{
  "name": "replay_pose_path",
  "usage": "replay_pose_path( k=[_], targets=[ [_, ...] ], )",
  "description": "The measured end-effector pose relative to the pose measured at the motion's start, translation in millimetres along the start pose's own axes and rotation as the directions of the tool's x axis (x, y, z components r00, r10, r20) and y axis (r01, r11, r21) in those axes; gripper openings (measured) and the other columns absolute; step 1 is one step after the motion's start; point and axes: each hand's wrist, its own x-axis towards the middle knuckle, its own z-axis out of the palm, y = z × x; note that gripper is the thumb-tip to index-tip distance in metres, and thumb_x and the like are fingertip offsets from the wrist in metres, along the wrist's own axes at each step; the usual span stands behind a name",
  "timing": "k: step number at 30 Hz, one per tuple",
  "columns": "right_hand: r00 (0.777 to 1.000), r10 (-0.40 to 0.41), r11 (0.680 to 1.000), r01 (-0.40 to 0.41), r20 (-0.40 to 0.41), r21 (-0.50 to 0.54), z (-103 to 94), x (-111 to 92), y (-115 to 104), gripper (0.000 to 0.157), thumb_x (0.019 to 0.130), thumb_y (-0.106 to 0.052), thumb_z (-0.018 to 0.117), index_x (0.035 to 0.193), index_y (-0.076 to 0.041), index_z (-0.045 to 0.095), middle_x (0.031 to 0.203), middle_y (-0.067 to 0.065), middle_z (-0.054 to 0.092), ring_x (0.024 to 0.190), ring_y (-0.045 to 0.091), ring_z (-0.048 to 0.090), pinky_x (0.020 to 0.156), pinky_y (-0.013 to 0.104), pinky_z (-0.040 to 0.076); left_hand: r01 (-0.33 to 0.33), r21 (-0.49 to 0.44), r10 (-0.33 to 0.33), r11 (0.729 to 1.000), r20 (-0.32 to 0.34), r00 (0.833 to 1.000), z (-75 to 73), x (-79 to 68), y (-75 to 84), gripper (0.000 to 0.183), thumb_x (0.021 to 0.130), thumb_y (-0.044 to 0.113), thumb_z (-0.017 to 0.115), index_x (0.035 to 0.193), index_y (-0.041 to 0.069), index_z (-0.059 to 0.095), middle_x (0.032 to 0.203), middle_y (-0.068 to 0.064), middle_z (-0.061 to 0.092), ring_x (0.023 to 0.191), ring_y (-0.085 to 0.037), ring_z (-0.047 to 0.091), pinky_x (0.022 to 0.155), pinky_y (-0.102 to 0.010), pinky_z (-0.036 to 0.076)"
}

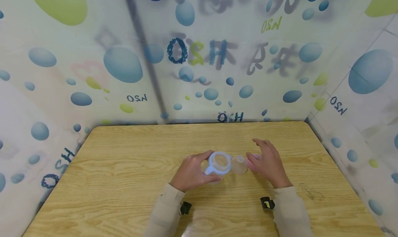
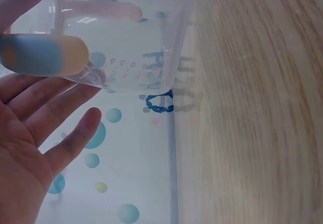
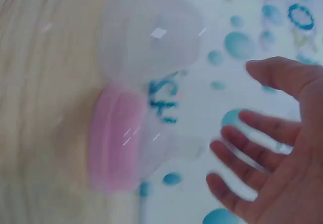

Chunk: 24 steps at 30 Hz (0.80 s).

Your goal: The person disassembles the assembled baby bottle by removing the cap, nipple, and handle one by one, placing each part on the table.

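Note:
My left hand (image 1: pixel 192 170) holds a clear baby bottle (image 1: pixel 220 162) with a light blue rim, thumb on the near side and fingers on the far side. In the left wrist view, the bottle's blue and orange handle (image 2: pixel 43 55) sticks out beside the fingers, and printed measuring marks show on its wall. A clear dome-shaped cap (image 1: pixel 239 164) stands on the table just right of the bottle. Beside it is a pink screw ring (image 3: pixel 118 138) with a clear teat (image 3: pixel 157 143). My right hand (image 1: pixel 268 163) hovers by the ring, fingers spread, apart from it in the right wrist view.
The wooden table (image 1: pixel 124 161) bears all these things. Printed wall panels (image 1: pixel 199 105) rise behind it and at both sides. A dark wrist-strap piece (image 1: pixel 186 208) sits at the left sleeve, another (image 1: pixel 267 203) at the right sleeve.

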Motion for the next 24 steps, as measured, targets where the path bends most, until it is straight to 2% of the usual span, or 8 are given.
replay_pose_path(
  k=[4,7,12,15,20,24],
  targets=[
    [0.993,-0.119,0.984,0.118,0.006,0.132,4.4,-1,-17,0.045,0.097,-0.020,0.067,0.137,-0.004,0.056,0.122,0.014,0.062,0.106,0.029,0.061,0.087,0.054,0.051,0.002,-0.003,-0.002,1.000,-0.001,1.000,-0.1,0.3,0.1,0.065,0.075,0.040,0.088,0.129,0.014,0.064,0.111,-0.004,0.073,0.096,-0.014,0.068,0.080,-0.045,0.056],
    [0.983,-0.179,0.959,0.165,0.043,0.231,8.2,-3,-26,0.041,0.098,-0.018,0.064,0.137,-0.006,0.057,0.117,0.010,0.065,0.095,0.021,0.064,0.081,0.044,0.054,-0.004,-0.006,0.004,1.000,-0.004,1.000,0.0,0.5,-0.4,0.064,0.075,0.042,0.087,0.128,0.014,0.064,0.110,-0.004,0.073,0.095,-0.015,0.068,0.079,-0.044,0.057],
    [0.968,-0.205,0.908,0.133,0.144,0.398,12.1,-3,-34,0.040,0.101,-0.020,0.060,0.139,-0.006,0.056,0.121,0.013,0.065,0.083,0.025,0.065,0.070,0.032,0.054,-0.008,-0.018,0.008,1.000,-0.012,1.000,-0.9,0.2,0.5,0.063,0.075,0.040,0.088,0.128,0.017,0.064,0.110,0.002,0.072,0.095,-0.013,0.068,0.079,-0.044,0.057],
    [0.957,-0.213,0.878,0.098,0.198,0.468,13.0,-3,-35,0.041,0.103,-0.020,0.057,0.141,-0.006,0.054,0.126,0.016,0.064,0.078,0.032,0.063,0.068,0.034,0.054,-0.008,-0.022,0.008,1.000,-0.016,1.000,-1.6,0.1,1.2,0.063,0.074,0.039,0.088,0.128,0.017,0.064,0.110,0.004,0.072,0.095,-0.011,0.068,0.079,-0.044,0.057],
    [0.945,-0.219,0.849,0.061,0.244,0.525,13.3,-2,-35,0.042,0.103,-0.020,0.055,0.143,-0.007,0.053,0.129,0.014,0.063,0.081,0.035,0.063,0.076,0.039,0.055,-0.015,-0.025,0.015,1.000,-0.019,1.000,-2.3,0.2,1.0,0.065,0.075,0.038,0.088,0.129,0.013,0.064,0.112,0.000,0.072,0.096,-0.013,0.068,0.080,-0.043,0.057],
    [0.935,-0.244,0.828,0.064,0.256,0.556,16.1,-2,-32,0.040,0.104,-0.019,0.055,0.143,-0.008,0.053,0.131,0.014,0.061,0.085,0.030,0.064,0.082,0.041,0.055,-0.022,-0.021,0.021,1.000,-0.022,1.000,-2.4,0.3,0.3,0.064,0.074,0.037,0.089,0.129,0.013,0.064,0.112,0.003,0.072,0.096,-0.013,0.068,0.081,-0.041,0.057]
  ],
)
